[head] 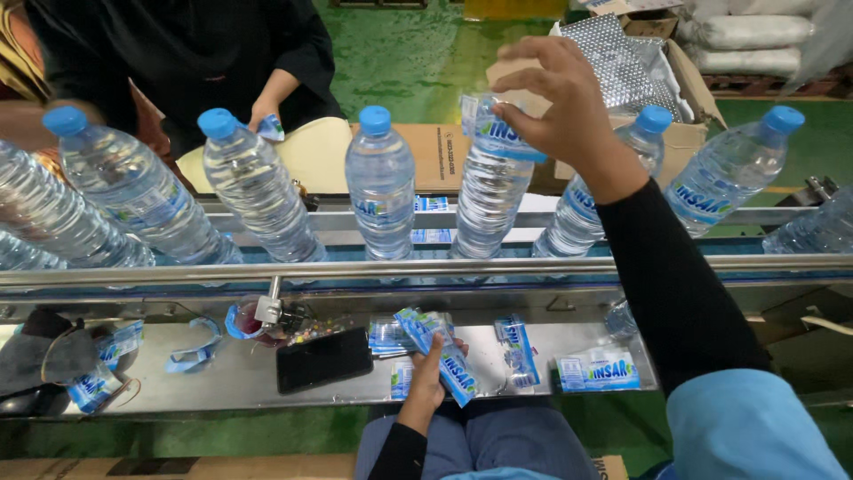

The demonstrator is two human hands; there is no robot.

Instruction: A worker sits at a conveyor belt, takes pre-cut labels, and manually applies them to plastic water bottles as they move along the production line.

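label sleeve [498, 133] | pinched by right hand [555, 107] fingers | over bottle [489, 191]

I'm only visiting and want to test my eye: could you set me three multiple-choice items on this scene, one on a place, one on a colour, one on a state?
1. Where does the phone lie?
A. on the steel shelf below the conveyor
B. on the conveyor among the bottles
C. in the cardboard box

2. What colour are the bottle caps?
A. red
B. white
C. blue

3. What is the state of the bottle under the right hand?
A. lying on its side
B. upright, with a label sleeve over its top
C. upright, cap bare

Answers:
1. A, the phone rests flat on the shelf beside loose labels.
2. C, every cap in view is blue.
3. B, the bottle stands while the right hand holds a sleeve at its top; the left hand holds more sleeves.
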